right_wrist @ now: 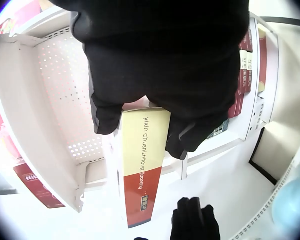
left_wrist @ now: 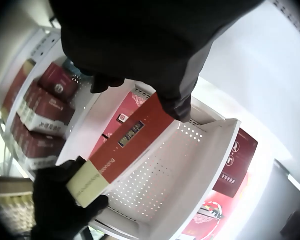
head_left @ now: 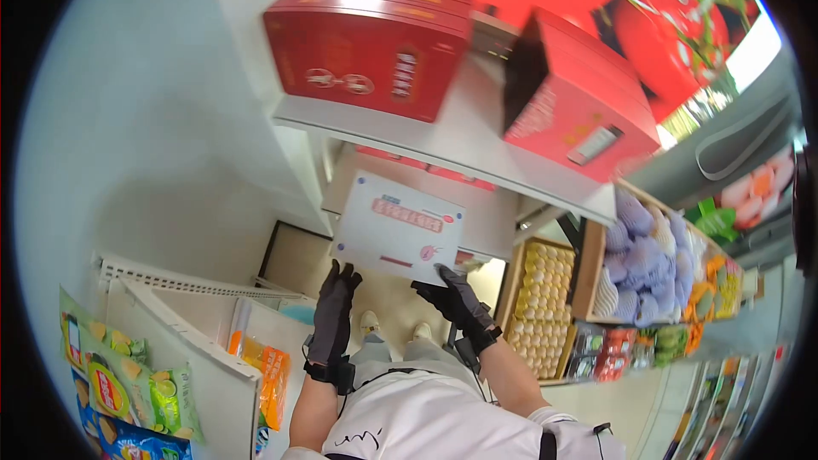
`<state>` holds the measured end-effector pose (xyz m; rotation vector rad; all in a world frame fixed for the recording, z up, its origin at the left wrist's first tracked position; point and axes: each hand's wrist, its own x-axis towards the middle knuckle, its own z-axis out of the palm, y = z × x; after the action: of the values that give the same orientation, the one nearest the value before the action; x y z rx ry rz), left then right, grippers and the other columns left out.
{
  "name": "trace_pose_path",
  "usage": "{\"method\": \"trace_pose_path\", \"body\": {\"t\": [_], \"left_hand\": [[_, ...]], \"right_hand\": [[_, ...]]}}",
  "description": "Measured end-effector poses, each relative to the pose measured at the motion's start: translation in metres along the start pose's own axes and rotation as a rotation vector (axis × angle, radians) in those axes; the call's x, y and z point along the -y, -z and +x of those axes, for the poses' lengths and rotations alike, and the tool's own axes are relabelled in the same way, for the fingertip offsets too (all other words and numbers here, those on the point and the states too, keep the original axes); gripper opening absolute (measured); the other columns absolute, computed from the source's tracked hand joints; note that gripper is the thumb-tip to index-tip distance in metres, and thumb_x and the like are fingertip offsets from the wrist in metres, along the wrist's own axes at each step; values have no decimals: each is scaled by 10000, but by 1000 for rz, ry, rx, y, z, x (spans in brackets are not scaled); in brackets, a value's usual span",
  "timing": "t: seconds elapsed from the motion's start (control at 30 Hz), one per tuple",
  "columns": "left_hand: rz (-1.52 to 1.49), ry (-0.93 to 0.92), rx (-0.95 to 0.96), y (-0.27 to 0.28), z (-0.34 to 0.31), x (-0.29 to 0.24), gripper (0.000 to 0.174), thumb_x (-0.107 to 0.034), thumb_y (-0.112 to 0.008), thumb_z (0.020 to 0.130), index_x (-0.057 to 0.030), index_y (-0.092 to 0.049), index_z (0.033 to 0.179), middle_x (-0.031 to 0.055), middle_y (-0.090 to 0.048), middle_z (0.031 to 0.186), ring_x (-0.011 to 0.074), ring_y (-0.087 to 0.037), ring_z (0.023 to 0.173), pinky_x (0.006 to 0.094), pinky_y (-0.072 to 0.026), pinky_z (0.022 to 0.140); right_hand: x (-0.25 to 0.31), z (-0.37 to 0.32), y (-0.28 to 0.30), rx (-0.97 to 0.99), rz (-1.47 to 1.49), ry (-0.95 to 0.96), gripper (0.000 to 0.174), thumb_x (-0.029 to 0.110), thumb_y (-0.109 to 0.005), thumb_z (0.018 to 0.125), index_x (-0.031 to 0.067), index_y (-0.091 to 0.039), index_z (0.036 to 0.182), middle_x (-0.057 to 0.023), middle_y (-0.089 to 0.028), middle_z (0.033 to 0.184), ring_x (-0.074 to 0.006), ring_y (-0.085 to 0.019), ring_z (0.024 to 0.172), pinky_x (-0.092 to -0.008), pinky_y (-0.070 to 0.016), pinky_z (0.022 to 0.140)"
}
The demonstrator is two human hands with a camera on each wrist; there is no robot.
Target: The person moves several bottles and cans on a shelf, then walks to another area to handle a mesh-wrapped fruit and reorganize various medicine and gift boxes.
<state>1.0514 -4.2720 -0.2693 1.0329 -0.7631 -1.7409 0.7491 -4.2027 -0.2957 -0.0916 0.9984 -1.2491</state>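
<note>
A flat white carton (head_left: 399, 226) with red lettering is tilted in front of the shelves in the head view. Its narrow side, red and cream, faces the wrist cameras. My gloved right hand (head_left: 456, 300) grips the near right corner; in the right wrist view the thumb and fingers of the right hand (right_wrist: 160, 65) pinch the cream end of the carton (right_wrist: 142, 165). My gloved left hand (head_left: 336, 311) is just below the left corner, fingers extended. From the right wrist, the left hand (right_wrist: 195, 220) shows beside the red end, a gap between them.
Red boxes (head_left: 366, 51) and a pink-red box (head_left: 579, 102) stand on the upper white shelf (head_left: 477, 111). A perforated lower shelf (left_wrist: 150, 185) lies behind the carton. To the right are an egg tray (head_left: 541, 307) and netted fruit (head_left: 643, 264); chip bags (head_left: 119, 375) hang at left.
</note>
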Motion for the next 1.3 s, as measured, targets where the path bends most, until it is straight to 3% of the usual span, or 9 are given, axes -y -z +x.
{"method": "trace_pose_path", "body": {"t": [0.13, 0.43, 0.53, 0.77, 0.93, 1.1, 1.17, 1.23, 1.3], "left_hand": [[294, 12, 74, -11, -3, 25, 484, -240, -637, 1252, -14, -610, 1679, 109, -732, 1595, 203, -712, 1402, 356, -532, 1230], [-165, -49, 109, -55, -51, 56, 529, -296, -688, 1214, -59, -590, 1677, 88, -712, 1568, 257, -649, 1500, 442, -502, 1296], [-485, -30, 31, -86, -83, 33, 535, -301, -709, 1195, -66, -600, 1663, 87, -720, 1538, 262, -643, 1501, 456, -503, 1300], [-207, -436, 99, -142, -125, -43, 623, -319, -693, 1182, -65, -525, 1725, 80, -644, 1661, 232, -609, 1522, 441, -431, 1352], [198, -309, -83, -152, -124, -70, 558, -83, -610, 1145, -2, -524, 1690, 100, -687, 1483, 199, -665, 1348, 404, -528, 1232], [-231, -782, 170, -202, -130, -135, 639, -105, -616, 1166, 23, -462, 1774, 194, -614, 1705, 268, -598, 1557, 437, -436, 1346], [-82, -972, 239, -215, -109, -159, 664, -111, -608, 1186, 29, -432, 1811, 243, -504, 1840, 297, -501, 1687, 451, -363, 1401], [40, -1044, 287, -224, -86, -175, 657, -105, -591, 1198, 29, -427, 1820, 255, -447, 1888, 303, -450, 1735, 456, -331, 1419], [219, -1097, 343, -262, -76, -200, 586, -21, -554, 1206, 43, -486, 1785, 221, -487, 1872, 308, -474, 1719, 457, -339, 1416]], "right_hand": [[-3, -57, 10, 5, -62, 112, 683, 367, -811, 1149, -30, -595, 1661, -176, -745, 1522, -297, -698, 1449, -425, -550, 1257], [17, -166, 61, 153, -525, 110, 691, 289, -811, 1122, -50, -585, 1680, -110, -736, 1556, -180, -674, 1387, -362, -501, 1253], [45, -215, 48, 201, -384, 176, 679, 238, -828, 1091, -53, -604, 1663, -100, -749, 1543, -176, -684, 1368, -357, -501, 1249], [68, -220, 18, 246, -338, 159, 591, 131, -821, 1064, -49, -654, 1602, -90, -780, 1481, -169, -708, 1322, -359, -548, 1190], [70, -215, -9, 286, -386, 353, 509, 74, -790, 1063, -23, -695, 1554, -82, -812, 1380, -152, -749, 1198, -351, -606, 1073], [121, -248, -28, 154, -550, 492, 487, 80, -745, 1013, -58, -712, 1479, -80, -801, 1293, -163, -725, 1027, -334, -597, 939], [157, -262, -35, 84, -492, 674, 385, 55, -744, 1056, -33, -739, 1431, -70, -814, 1248, -131, -744, 1095, -345, -602, 959], [197, -265, -34, -113, -673, 865, 378, 6, -706, 1049, -57, -710, 1421, -120, -809, 1249, -216, -772, 1135, -386, -611, 962], [240, -277, -58, -346, -1375, 1476, 404, -39, -667, 1049, -77, -672, 1451, -204, -787, 1336, -354, -783, 1207, -457, -629, 998]]}}
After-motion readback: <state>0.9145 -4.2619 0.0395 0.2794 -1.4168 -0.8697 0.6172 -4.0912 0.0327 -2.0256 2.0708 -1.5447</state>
